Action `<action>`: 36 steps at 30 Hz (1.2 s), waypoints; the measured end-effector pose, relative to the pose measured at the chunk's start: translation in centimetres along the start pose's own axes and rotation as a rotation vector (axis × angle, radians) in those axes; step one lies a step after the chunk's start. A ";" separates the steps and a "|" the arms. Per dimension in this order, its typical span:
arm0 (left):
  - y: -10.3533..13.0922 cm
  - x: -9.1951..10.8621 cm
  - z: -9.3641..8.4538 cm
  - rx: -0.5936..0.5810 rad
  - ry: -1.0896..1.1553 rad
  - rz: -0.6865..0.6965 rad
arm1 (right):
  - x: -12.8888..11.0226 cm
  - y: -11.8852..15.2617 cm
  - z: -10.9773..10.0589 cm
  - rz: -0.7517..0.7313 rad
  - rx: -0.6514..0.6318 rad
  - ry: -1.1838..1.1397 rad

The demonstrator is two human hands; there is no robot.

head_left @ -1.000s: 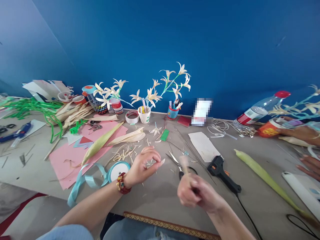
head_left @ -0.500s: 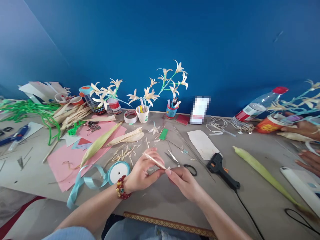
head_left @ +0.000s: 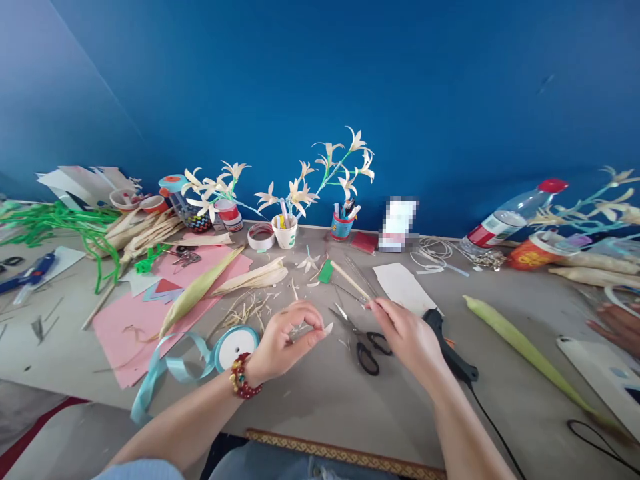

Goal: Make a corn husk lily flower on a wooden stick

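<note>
My left hand [head_left: 291, 339], with a beaded bracelet on its wrist, is closed in a pinch. A small pale pointed piece of husk [head_left: 328, 329] sticks out from its thumb and fingertips. To the right, my right hand [head_left: 406, 328] is closed at one end of a thin pale strip [head_left: 350, 280], which points away to the upper left. Between the hands lie black-handled scissors [head_left: 367, 353] with their blades apart. Just beyond my right hand is a black glue gun [head_left: 453, 357], partly hidden by it. A ribbon spool [head_left: 238, 347] sits left of my left hand.
Pale husk flowers [head_left: 300, 193] stand in cups along the wall. Pink paper [head_left: 120, 333] and corn husks [head_left: 200, 290] lie left. A green husk [head_left: 520, 347], a white device [head_left: 595, 373] and another person's hand [head_left: 617, 327] are at right. The glue gun's cord runs to the front edge.
My hands have moved apart. The pale strip, held between both before, is now at my right hand, which went right and forward. The small piece stays in my left hand. More of the scissors shows.
</note>
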State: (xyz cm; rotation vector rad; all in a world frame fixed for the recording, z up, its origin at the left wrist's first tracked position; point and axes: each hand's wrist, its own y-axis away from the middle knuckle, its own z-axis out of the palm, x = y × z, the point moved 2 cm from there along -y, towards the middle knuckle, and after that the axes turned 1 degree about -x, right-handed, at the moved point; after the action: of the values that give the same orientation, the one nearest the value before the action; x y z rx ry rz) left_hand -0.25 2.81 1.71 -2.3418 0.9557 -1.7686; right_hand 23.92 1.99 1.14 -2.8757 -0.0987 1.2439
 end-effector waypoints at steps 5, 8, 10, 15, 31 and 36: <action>0.6 -0.3 0.0 0.047 0.049 -0.063 | 0.9 -0.9 1.3 -0.008 -0.059 0.551; 0.7 -0.3 -0.2 0.052 0.055 -0.110 | 1.3 -0.8 1.3 -0.017 -0.032 0.567; 0.7 -0.1 -0.1 0.026 0.047 -0.118 | 1.1 -0.7 1.0 -0.044 -0.007 0.554; 0.6 0.4 0.7 -0.127 -0.064 -0.115 | -1.6 0.2 1.3 -0.217 0.027 0.225; 0.6 -0.5 1.2 -0.129 0.193 -0.372 | -2.9 1.7 4.0 0.007 -0.329 -0.647; 0.9 -1.2 1.7 0.029 0.640 -0.440 | -2.6 1.9 4.5 0.109 -0.157 -0.955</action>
State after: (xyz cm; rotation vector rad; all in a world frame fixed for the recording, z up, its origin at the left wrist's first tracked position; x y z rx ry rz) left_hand 0.63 2.12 -0.23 -2.1043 0.4437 -2.7745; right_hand 19.00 -0.14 -0.13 -2.1205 -0.0373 2.5866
